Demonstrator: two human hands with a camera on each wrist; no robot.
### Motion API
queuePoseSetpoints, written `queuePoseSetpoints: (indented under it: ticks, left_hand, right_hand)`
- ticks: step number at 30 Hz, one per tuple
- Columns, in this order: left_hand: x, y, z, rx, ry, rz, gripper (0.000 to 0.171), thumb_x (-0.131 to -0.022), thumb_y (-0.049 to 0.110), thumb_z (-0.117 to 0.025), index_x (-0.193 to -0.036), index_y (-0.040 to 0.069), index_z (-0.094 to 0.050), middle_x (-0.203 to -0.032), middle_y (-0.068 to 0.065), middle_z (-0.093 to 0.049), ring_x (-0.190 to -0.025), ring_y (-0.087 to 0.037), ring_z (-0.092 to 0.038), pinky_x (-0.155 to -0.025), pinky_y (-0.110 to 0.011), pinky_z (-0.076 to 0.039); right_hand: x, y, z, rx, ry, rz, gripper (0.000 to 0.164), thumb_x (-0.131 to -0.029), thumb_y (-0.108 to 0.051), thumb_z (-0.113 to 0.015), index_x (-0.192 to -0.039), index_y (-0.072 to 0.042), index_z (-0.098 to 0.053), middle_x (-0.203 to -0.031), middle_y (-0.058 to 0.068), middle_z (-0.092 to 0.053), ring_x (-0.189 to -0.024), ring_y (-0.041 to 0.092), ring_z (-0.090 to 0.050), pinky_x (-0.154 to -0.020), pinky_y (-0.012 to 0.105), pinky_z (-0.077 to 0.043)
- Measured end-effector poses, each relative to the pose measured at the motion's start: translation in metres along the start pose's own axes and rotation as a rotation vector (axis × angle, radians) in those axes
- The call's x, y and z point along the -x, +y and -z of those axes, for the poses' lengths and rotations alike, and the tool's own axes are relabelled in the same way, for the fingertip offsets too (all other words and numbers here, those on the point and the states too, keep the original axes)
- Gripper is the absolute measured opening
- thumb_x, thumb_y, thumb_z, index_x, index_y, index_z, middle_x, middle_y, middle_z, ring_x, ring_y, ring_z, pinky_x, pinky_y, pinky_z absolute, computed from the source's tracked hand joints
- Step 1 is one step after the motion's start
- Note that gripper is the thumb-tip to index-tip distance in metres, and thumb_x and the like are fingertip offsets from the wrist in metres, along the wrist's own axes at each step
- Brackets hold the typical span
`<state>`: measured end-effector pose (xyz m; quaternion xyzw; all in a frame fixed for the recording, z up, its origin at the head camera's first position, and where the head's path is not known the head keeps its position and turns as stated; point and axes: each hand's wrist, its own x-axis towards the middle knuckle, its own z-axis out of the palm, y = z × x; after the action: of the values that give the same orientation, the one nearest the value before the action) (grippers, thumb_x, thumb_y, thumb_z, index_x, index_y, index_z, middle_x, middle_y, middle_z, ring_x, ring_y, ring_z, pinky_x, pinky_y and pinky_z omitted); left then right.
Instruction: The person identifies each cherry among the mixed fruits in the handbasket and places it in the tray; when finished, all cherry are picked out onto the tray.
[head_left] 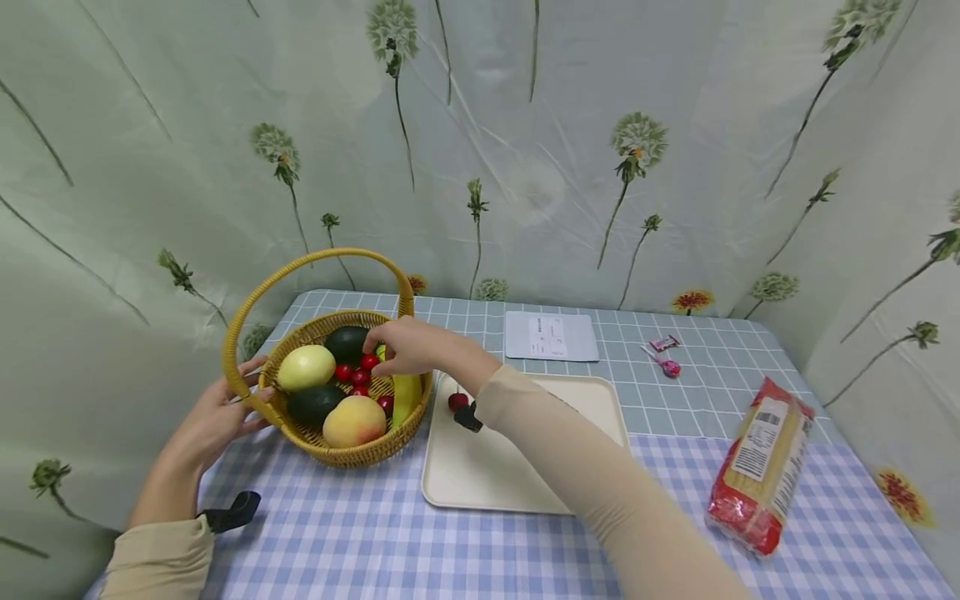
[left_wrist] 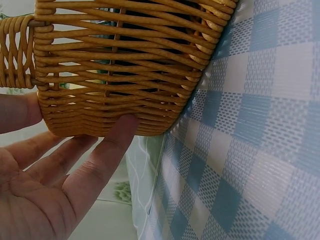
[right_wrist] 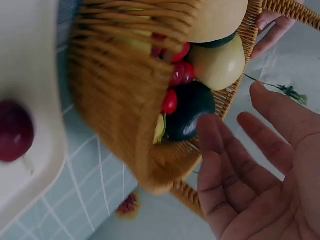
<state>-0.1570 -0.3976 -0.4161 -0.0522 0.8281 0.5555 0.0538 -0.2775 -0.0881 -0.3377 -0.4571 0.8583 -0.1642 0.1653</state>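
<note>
A yellow wicker basket with a tall handle stands at the table's left. My left hand touches its left side near the handle base, fingers extended against the woven wall in the left wrist view. Over the basket's right part is my right hand, fingers loosely bent, holding nothing in the right wrist view. Inside lie a peach, a pale yellow-green fruit, two dark green oval fruits, several red cherries and a banana. One dark cherry lies on the cream tray.
Right of the basket, the tray lies partly beneath my right forearm. Behind it is a flat grey-white packet. A lollipop and a small wrapped candy lie farther right. A red-ended pasta pack is near the right edge.
</note>
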Motion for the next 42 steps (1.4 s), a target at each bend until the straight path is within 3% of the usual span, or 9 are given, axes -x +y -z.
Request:
queuePoseSetpoints:
  ticks: [3,6,9,11,18,27,39,42]
  left_hand:
    - [-0.001,0.002,-0.001,-0.010,0.003,0.007,0.072,-0.115,0.016,-0.049,-0.172,0.004,-0.007,-0.169,-0.040,-0.018,-0.100,0.014,-0.059,-0.084,-0.023,-0.061]
    - [-0.001,0.003,-0.002,-0.010,0.004,0.017,0.071,-0.115,0.015,-0.049,-0.172,0.005,-0.008,-0.169,-0.040,-0.018,-0.100,0.013,-0.059,-0.085,-0.023,-0.061]
    - [-0.002,0.004,-0.004,-0.003,-0.002,0.016,0.071,-0.115,0.013,-0.048,-0.172,0.005,-0.008,-0.170,-0.040,-0.017,-0.101,0.012,-0.060,-0.085,-0.023,-0.061]
    - [-0.002,0.004,-0.004,-0.003,-0.002,0.014,0.071,-0.115,0.013,-0.048,-0.173,0.005,-0.008,-0.170,-0.040,-0.017,-0.101,0.012,-0.060,-0.085,-0.023,-0.061]
    - [-0.003,0.003,-0.006,-0.007,0.000,0.017,0.070,-0.115,0.014,-0.047,-0.173,0.005,-0.008,-0.170,-0.040,-0.018,-0.102,0.011,-0.060,-0.086,-0.024,-0.061]
    - [-0.002,0.002,-0.004,0.006,0.004,0.014,0.070,-0.115,0.016,-0.048,-0.172,0.005,-0.009,-0.170,-0.039,-0.018,-0.102,0.011,-0.060,-0.087,-0.024,-0.061]
    - [0.001,0.001,-0.001,0.005,0.012,0.012,0.070,-0.115,0.016,-0.050,-0.172,0.004,-0.011,-0.169,-0.040,-0.020,-0.102,0.010,-0.060,-0.086,-0.024,-0.061]
    - [0.001,0.001,-0.001,0.011,0.010,0.013,0.070,-0.115,0.015,-0.050,-0.172,0.004,-0.011,-0.169,-0.039,-0.019,-0.102,0.010,-0.060,-0.085,-0.024,-0.061]
  right_hand:
    - [-0.014,-0.003,-0.003,-0.024,-0.019,-0.053,0.045,-0.106,-0.028,-0.070,-0.147,-0.009,-0.063,-0.134,0.010,-0.072,-0.108,0.017,-0.067,-0.091,0.023,-0.056]
    - [-0.026,-0.004,-0.006,-0.030,-0.034,-0.102,0.049,-0.106,-0.030,-0.070,-0.150,-0.010,-0.061,-0.150,0.008,-0.064,-0.127,0.019,-0.063,-0.106,0.028,-0.053]
    - [-0.035,-0.005,-0.009,0.000,-0.045,-0.138,0.050,-0.106,-0.034,-0.071,-0.151,-0.013,-0.061,-0.154,0.005,-0.061,-0.137,0.019,-0.057,-0.114,0.031,-0.049]
    - [-0.039,-0.005,-0.010,0.006,-0.057,-0.162,0.051,-0.106,-0.036,-0.070,-0.151,-0.014,-0.061,-0.155,0.005,-0.061,-0.134,0.018,-0.058,-0.111,0.030,-0.050]
    - [-0.049,-0.005,-0.012,-0.035,-0.114,-0.240,0.056,-0.105,-0.035,-0.071,-0.155,-0.012,-0.057,-0.156,0.006,-0.059,-0.107,0.013,-0.066,-0.081,0.019,-0.059]
    - [-0.056,-0.011,-0.015,-0.121,-0.135,-0.333,0.053,-0.103,-0.032,-0.074,-0.149,-0.008,-0.061,-0.149,0.007,-0.063,-0.107,0.013,-0.070,-0.089,0.023,-0.062]
    - [-0.062,-0.022,-0.015,-0.105,-0.147,-0.399,0.048,-0.101,-0.032,-0.077,-0.141,-0.009,-0.067,-0.134,0.003,-0.069,-0.114,0.016,-0.075,-0.074,0.017,-0.059]
    - [-0.061,-0.021,-0.013,-0.111,-0.131,-0.379,0.039,-0.100,-0.029,-0.078,-0.131,-0.007,-0.070,-0.124,0.004,-0.070,-0.113,0.019,-0.075,-0.071,0.018,-0.059]
